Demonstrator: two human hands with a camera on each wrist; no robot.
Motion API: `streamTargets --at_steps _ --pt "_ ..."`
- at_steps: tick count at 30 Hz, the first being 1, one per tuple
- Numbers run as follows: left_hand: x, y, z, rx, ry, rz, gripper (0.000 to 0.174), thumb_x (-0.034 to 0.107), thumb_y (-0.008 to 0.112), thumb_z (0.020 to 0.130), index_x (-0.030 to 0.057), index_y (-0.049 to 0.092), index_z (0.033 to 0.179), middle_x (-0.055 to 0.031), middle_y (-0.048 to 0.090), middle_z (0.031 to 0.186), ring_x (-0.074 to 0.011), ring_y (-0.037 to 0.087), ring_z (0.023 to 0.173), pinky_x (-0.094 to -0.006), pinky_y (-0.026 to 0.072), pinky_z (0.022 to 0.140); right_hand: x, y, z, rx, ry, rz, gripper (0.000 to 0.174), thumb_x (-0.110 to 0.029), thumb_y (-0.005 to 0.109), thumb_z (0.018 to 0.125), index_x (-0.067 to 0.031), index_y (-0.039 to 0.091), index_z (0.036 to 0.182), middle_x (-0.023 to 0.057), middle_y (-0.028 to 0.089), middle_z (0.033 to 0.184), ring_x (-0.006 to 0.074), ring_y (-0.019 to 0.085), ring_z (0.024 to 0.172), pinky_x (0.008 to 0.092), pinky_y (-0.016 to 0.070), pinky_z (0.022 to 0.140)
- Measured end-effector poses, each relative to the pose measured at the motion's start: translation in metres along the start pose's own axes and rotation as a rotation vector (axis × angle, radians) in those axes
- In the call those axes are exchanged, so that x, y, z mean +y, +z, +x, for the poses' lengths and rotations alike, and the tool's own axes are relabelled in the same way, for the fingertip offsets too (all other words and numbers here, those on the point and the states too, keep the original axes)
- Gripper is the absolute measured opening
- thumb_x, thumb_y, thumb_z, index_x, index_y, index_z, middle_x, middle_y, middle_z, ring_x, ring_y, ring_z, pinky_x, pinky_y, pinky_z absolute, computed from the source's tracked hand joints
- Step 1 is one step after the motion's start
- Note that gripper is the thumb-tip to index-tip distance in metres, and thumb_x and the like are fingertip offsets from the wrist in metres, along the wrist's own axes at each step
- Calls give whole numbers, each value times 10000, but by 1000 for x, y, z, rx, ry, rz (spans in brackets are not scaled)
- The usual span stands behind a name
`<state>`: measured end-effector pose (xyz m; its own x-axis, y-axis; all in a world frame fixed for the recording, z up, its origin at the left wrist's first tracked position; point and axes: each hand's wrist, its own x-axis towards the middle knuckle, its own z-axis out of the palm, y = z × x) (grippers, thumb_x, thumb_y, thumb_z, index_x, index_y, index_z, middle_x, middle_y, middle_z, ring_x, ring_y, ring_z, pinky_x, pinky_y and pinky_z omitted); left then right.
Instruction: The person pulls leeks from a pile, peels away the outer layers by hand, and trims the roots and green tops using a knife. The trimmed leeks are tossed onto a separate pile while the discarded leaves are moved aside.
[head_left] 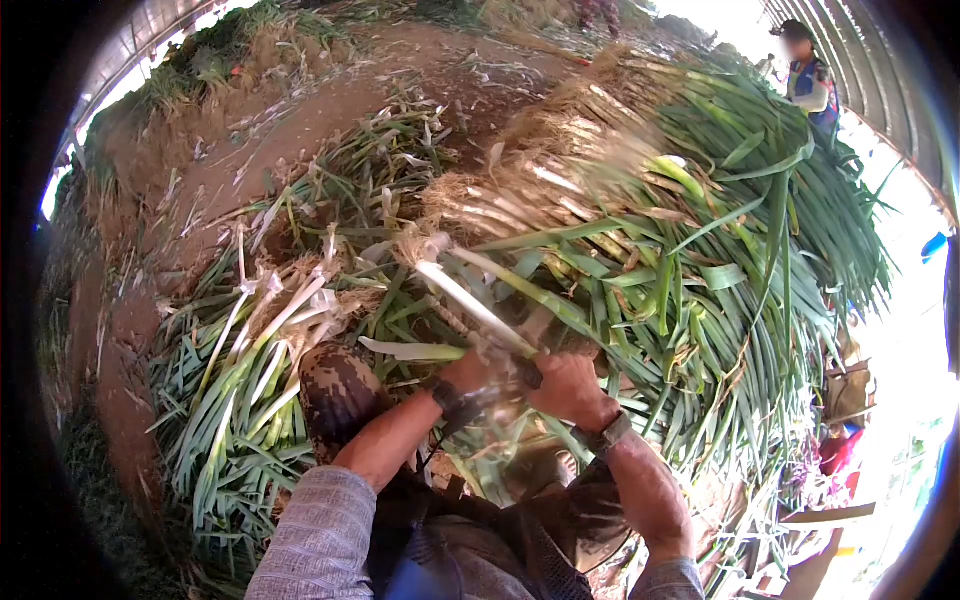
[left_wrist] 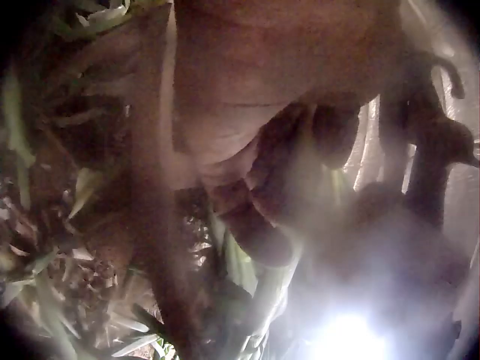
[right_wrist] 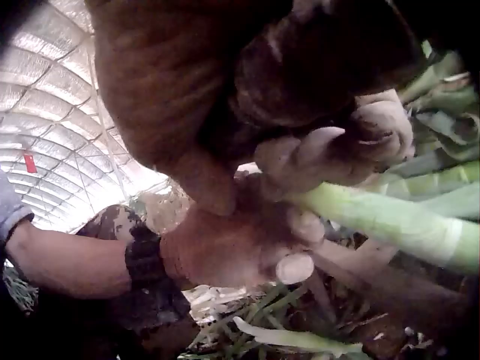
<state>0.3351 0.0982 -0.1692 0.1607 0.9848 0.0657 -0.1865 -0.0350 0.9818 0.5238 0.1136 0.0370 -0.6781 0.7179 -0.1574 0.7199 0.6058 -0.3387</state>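
Observation:
Two bare hands meet low in the middle of the head view. The right hand grips a leek, whose white stalk slants up-left to its roots. Close beside it, the left hand is partly blurred, and a pale leaf strip points left from it. In the right wrist view, the curled fingers of the right hand lie above the green stalk, with the left hand pressed against them. Curled fingers of the left hand touch a pale green stalk in the dim left wrist view.
A large heap of leeks fills the right side, roots toward the middle. Another pile lies left, near a camouflage-patterned knee. Leaf scraps cover the brown ground. Another person is at the upper right.

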Motion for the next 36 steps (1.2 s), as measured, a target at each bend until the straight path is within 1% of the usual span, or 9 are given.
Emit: streamTargets --at_steps 7,8,11,13,20,25,29,33,36 --pt "62 18 -6 -34 79 226 170 189 519 962 98 544 1104 -70 580 1047 -212 549 1078 -505 373 1067 5 6 -3 83 38 40 358 -379 698 768 -62 694 934 204 675 810 379 660 800 464 521 747" --pt "102 33 -10 84 -87 -268 246 268 529 973 83 559 1131 -90 614 1070 -236 580 1033 -466 438 988 7 3 -5 81 45 47 358 -379 698 768 -62 694 934 204 675 810 379 660 800 464 521 747" --pt "80 -8 11 314 -198 -486 350 356 549 964 92 562 1194 -79 627 1074 -229 609 968 -403 506 856 25 -11 -17 102 165 72 363 -380 702 765 -38 698 886 205 661 752 374 648 735 435 514 684" --pt "95 -23 15 665 -182 -198 386 378 576 944 105 567 1217 -66 641 1044 -197 627 912 -355 528 768 28 -26 -28 -12 166 93 421 -476 632 827 -78 707 942 131 693 768 273 684 735 427 529 700" --pt "240 -155 -16 1110 461 -412 245 344 555 959 102 519 948 -80 584 750 -223 586 615 -394 540 546 64 -20 -54 -75 178 100 406 -443 687 793 -113 694 1029 134 706 838 312 684 818 438 539 756" --pt "399 -221 -89 1121 639 52 239 334 561 961 109 554 881 -3 559 676 -114 540 538 -291 475 460 74 -17 -55 -28 260 95 402 -397 678 778 -47 707 976 204 684 870 382 649 843 464 502 773" --pt "464 -239 -135 1299 311 724 227 297 592 940 79 594 1002 -31 596 726 -110 568 584 -286 463 473 91 -2 -51 36 400 38 495 -458 672 769 -22 706 1002 232 678 952 391 649 926 467 501 835" --pt "409 -322 -168 1046 -100 1611 323 267 596 923 7 604 1115 -139 656 822 -217 637 708 -367 507 619 74 -21 -54 -49 410 33 524 -413 653 805 -166 585 1263 205 679 1031 387 646 985 473 509 863" --pt "322 -302 -149 843 -105 1546 349 278 585 921 -5 606 1125 -190 676 909 -269 667 829 -388 511 717 76 -22 -53 -25 392 20 516 -409 650 802 -166 588 1254 196 681 1025 384 650 971 467 511 852"
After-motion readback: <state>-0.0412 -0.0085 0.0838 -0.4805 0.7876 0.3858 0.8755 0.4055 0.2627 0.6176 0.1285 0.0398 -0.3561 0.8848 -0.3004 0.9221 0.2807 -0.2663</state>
